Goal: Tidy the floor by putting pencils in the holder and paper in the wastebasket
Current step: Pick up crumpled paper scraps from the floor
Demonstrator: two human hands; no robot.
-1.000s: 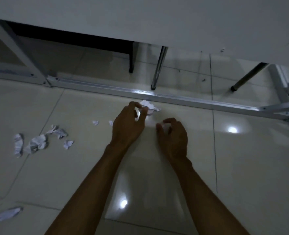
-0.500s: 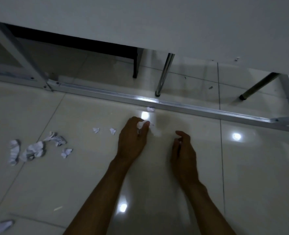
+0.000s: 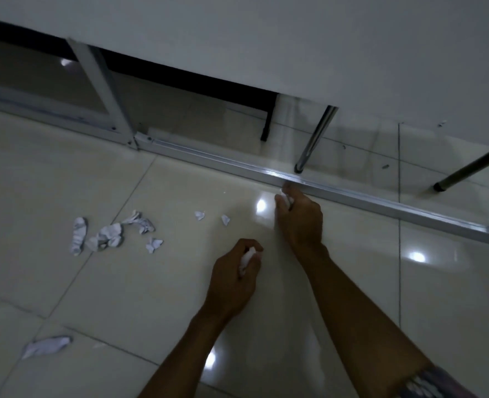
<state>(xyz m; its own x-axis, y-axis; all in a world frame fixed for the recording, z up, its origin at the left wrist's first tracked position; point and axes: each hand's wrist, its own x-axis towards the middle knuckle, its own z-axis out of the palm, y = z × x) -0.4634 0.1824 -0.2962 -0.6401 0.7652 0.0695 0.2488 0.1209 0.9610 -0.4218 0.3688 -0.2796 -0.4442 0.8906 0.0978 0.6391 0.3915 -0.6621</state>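
The right hand (image 3: 300,218) curls around a white paper scrap (image 3: 286,199), just beside the near edge of the floor rail (image 3: 381,208). The left hand (image 3: 234,274), farther from the rail, clenches a crumpled paper wad (image 3: 246,261). Two tiny bits (image 3: 199,215) lie on the rail's near side, left of the right hand. Farther left sits a cluster of crumpled paper (image 3: 108,237), and a flat piece (image 3: 46,346) lies well away from the rail. Bare glossy tile (image 3: 51,173) spreads around them, catching lamp glare in the dim room. Beyond the rail, a chrome leg (image 3: 315,139) and a dark leg (image 3: 467,170) stand under a white tabletop (image 3: 295,38).
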